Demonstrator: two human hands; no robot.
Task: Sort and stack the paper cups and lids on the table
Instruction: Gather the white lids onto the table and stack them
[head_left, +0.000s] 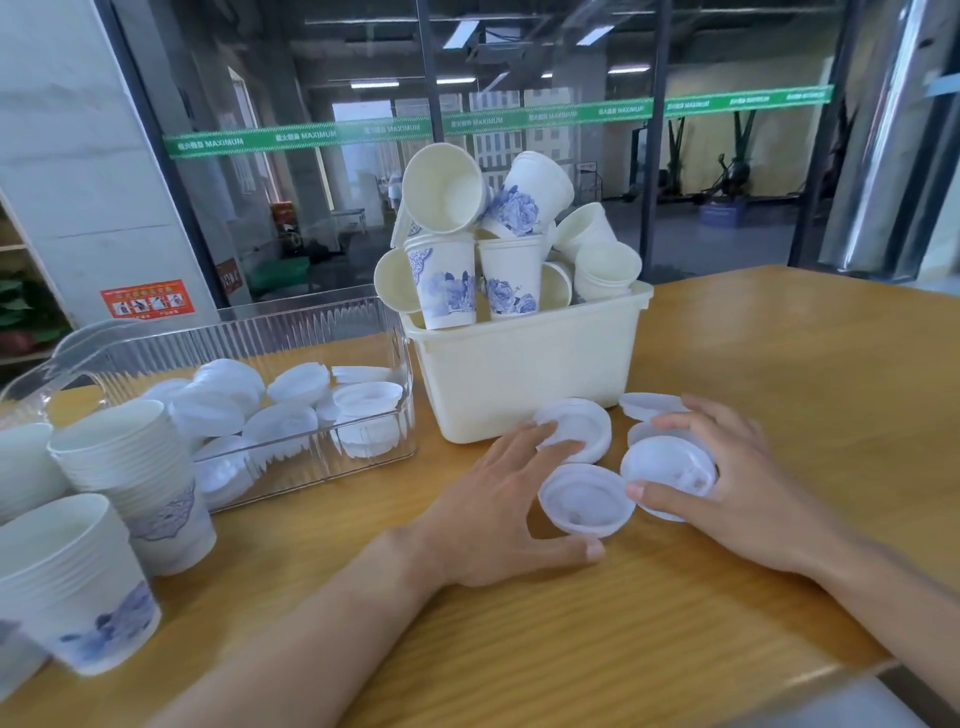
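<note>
Right hand (737, 483) is gripping a tilted lid (667, 475), thumb at its near edge and fingers curling over its far edge, the grip pinching it just above the tabletop (779, 338). Left hand (493, 504) is lying spread, fingers straight, fingertips (545, 431) resting on a second lid (576, 428) that is lying flat just beyond that grip; the thumb is stretching along the tabletop under a third lid (587, 499). The third lid is sitting open side up between the two grips, touching the gripped lid's left edge. A fourth lid (652, 405) is lying flat just beyond the right grip, and another (640, 432) is partly hiding under the right fingers. A cream bin (524, 374) is standing just beyond both grips, holding a loose heap of cups (498, 234), some upright, some tipped, several printed with blue flowers. Left of the left grip, a clear tray (249, 332) is sitting beside the bin, holding a scatter of loose lids (291, 410). Further left and nearer the viewer, a tall cup stack (135, 478) is leaning by the tray's near corner, a shorter stack (78, 582) is standing in front of it, and the edge of another stack (21, 467) is showing at the frame's left side. Behind the tabletop, a glass wall (519, 119) is carrying a green strip.
</note>
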